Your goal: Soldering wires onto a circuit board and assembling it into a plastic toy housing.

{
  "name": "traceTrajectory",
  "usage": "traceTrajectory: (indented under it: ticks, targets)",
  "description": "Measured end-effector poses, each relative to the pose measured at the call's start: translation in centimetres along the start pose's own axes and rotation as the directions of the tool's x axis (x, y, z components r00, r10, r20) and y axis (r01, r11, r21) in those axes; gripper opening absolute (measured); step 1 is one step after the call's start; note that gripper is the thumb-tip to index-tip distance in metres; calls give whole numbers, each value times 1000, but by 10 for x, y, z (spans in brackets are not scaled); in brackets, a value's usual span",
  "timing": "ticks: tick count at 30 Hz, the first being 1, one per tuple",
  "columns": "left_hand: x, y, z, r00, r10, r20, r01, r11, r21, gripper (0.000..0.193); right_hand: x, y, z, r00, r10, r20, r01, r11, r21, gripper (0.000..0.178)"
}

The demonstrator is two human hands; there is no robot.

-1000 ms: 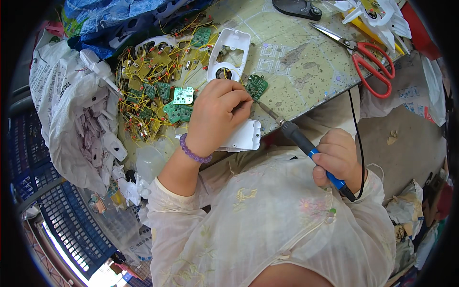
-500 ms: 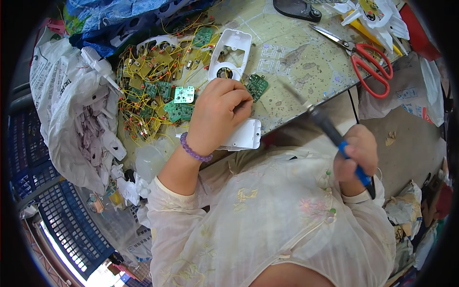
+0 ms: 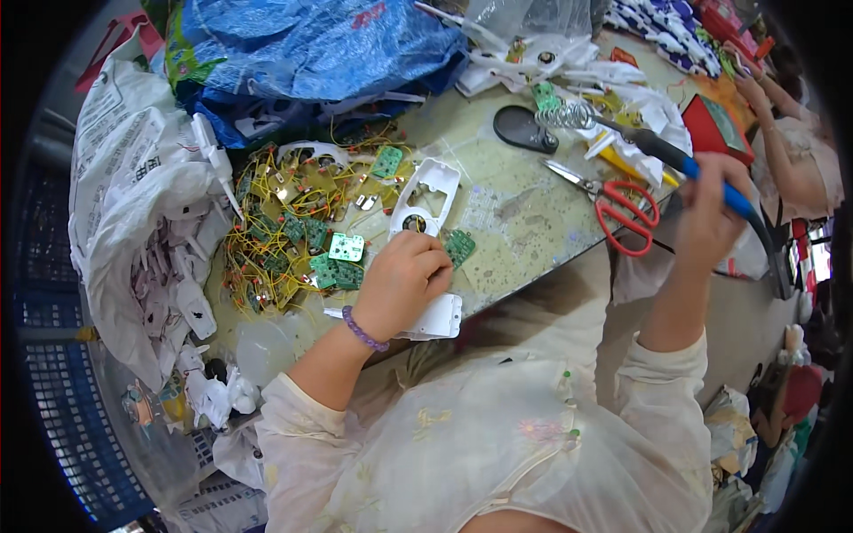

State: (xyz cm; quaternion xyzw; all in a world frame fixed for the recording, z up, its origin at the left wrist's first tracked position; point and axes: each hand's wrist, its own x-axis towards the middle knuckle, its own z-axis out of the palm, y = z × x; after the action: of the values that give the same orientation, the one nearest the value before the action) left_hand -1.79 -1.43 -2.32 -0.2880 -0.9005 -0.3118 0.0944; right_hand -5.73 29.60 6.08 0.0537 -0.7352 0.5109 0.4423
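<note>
My right hand (image 3: 711, 209) grips a soldering iron (image 3: 671, 153) with a blue and black handle. Its front end meets the metal coil (image 3: 569, 115) of a stand with a black base (image 3: 526, 130). My left hand (image 3: 404, 280), fingers curled, is over the table edge at the near end of an open white plastic casing (image 3: 437, 191). What those fingers hold is hidden from above. Beside them lies a green circuit board (image 3: 458, 247). A white box-shaped plastic part (image 3: 437, 318) sticks out beneath the left hand.
Yellow-wired parts (image 3: 275, 226) and boards are heaped left of my left hand. Red-handled scissors (image 3: 622, 218) lie near the table edge. White sacks (image 3: 115, 204) and a blue bag (image 3: 311, 53) flank the heap. A co-worker's arm (image 3: 773, 115) shows at far right.
My right hand has risen and carried the soldering iron away from my body to the coil stand. The view has shifted; my left hand stays by the white casing.
</note>
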Motion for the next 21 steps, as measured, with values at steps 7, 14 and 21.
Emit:
traceTrajectory:
  ticks: [7, 14, 21]
  targets:
    - [-1, -1, 2, 1000, 7, -28, -7, 1000, -9, 10, 15, 42, 61, 949, 132, 287, -75, 977, -202, 22]
    - [-2, -5, 5, 999, -2, -39, 1, 1000, -30, 7, -77, 60, 84, 925, 347, 156, -372, 910, 183, 29]
    - [-10, -6, 1, 998, 21, -65, -20, 1000, 18, 9, -78, 9, 164, 416, -397, 819, 558, 822, 115, 41]
